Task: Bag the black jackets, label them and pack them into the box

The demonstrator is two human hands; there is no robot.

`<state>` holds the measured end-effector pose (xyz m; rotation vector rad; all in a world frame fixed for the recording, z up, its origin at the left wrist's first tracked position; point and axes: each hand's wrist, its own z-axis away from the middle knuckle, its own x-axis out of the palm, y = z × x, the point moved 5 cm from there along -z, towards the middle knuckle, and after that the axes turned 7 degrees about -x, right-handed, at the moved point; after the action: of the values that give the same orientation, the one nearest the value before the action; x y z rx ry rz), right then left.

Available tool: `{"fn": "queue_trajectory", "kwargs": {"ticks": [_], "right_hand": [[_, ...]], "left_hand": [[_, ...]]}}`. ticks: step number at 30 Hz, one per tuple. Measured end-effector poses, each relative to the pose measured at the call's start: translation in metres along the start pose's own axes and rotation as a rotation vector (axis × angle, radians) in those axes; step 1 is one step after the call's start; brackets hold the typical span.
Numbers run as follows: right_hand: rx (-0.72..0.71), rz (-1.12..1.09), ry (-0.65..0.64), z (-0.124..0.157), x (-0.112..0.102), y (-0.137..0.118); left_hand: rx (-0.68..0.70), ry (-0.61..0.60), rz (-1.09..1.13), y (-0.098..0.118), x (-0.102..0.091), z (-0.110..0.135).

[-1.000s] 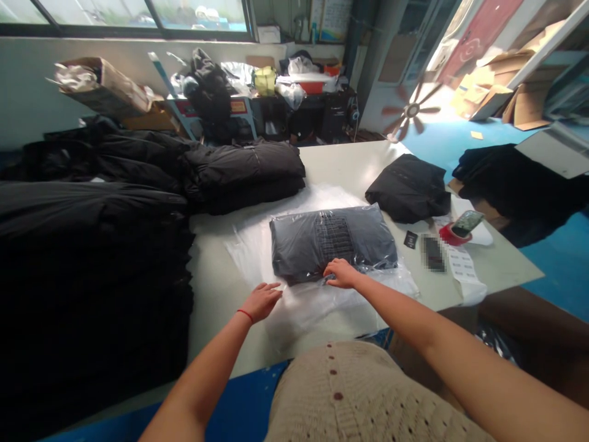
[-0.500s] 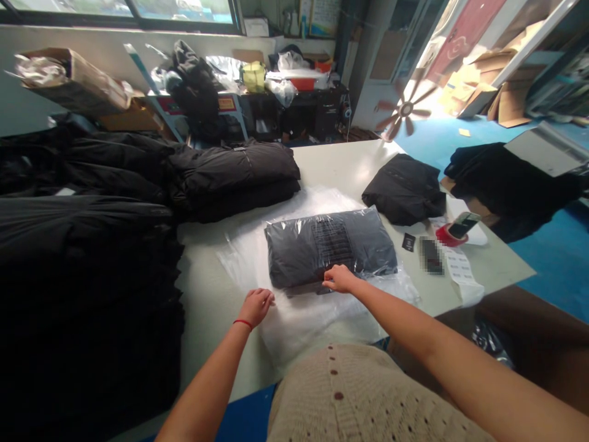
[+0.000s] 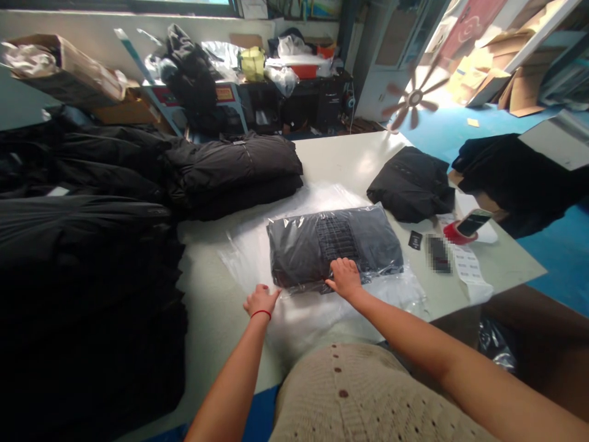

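Left hand (image 3: 261, 301) has turned with its thumb swung out, and right hand (image 3: 346, 277) now lies further over the bagged garment (image 3: 294, 252)

Head view: half a second ago the left hand's fingers were gathered together; now its thumb reaches toward the garment's near left corner, well apart from the slightly curled fingers. It is over the edge of the plastic sheets (image 3: 313, 313), and whether it touches them is unclear. The right hand, earlier gathered at the fingertips, rests on the garment's near edge with fingers bent forward and thumb off to the left; I cannot tell if it pinches any film.

The garment, dark grey and folded in clear film, lies flat on the sheets, midway along the tabletop (image 3: 331, 162), nearer its near edge than its far one. A tall black pile (image 3: 87, 294) covers the left end, with folded black jackets (image 3: 243, 162) toward the far left. Near the right edge lie a black garment (image 3: 409, 184), a small black tag (image 3: 415, 240) and a red tape roll (image 3: 453, 235), while a label strip (image 3: 472, 270) runs to the near right edge.
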<state>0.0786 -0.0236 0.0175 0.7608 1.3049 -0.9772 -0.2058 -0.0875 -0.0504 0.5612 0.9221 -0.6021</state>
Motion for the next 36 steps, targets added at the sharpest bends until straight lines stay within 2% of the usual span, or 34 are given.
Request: {"fn": "queue_trajectory", "kwargs": {"ticks": [3,7,10,14,16,18,21,25,27,30,32,36], "right_hand": [[0.12,-0.017,0.117,0.002,0.008,0.017],[0.262,-0.062,0.132,0.001,0.026,0.034],[0.23,-0.106,0.109,0.001,0.031,0.039],[0.129,-0.158,0.168,0.015,0.02,0.05],[0.138,-0.196,0.243,0.032,0.012,0.063],[0.223,-0.236,0.324,0.054,0.007,0.082],[0.443,-0.28,0.412,0.095,0.008,0.115],[0.728,-0.35,0.451,0.142,0.02,0.153],[0.787,-0.407,0.429,0.152,0.024,0.164],[0.737,-0.465,0.341,0.146,0.027,0.166],[0.667,-0.466,0.268,0.133,0.026,0.161],[0.599,-0.409,0.126,0.115,0.026,0.156]], "left_hand": [[-0.015,0.011,0.058,-0.007,0.0,-0.001],[0.023,-0.146,0.116,-0.008,0.006,-0.007],[0.027,-0.216,0.114,-0.005,0.009,-0.012],[0.042,-0.272,0.104,-0.001,0.01,-0.018],[0.031,-0.26,0.096,-0.001,0.007,-0.019],[0.014,-0.233,0.089,-0.001,0.003,-0.018],[-0.007,-0.173,0.081,0.0,-0.002,-0.011],[-0.093,0.035,0.097,0.006,-0.01,0.005],[-0.056,0.204,0.125,0.017,-0.016,0.017],[0.165,0.43,0.181,0.05,-0.022,0.041],[0.343,0.438,0.179,0.08,-0.018,0.059],[0.615,0.305,0.075,0.148,0.008,0.097]]}}
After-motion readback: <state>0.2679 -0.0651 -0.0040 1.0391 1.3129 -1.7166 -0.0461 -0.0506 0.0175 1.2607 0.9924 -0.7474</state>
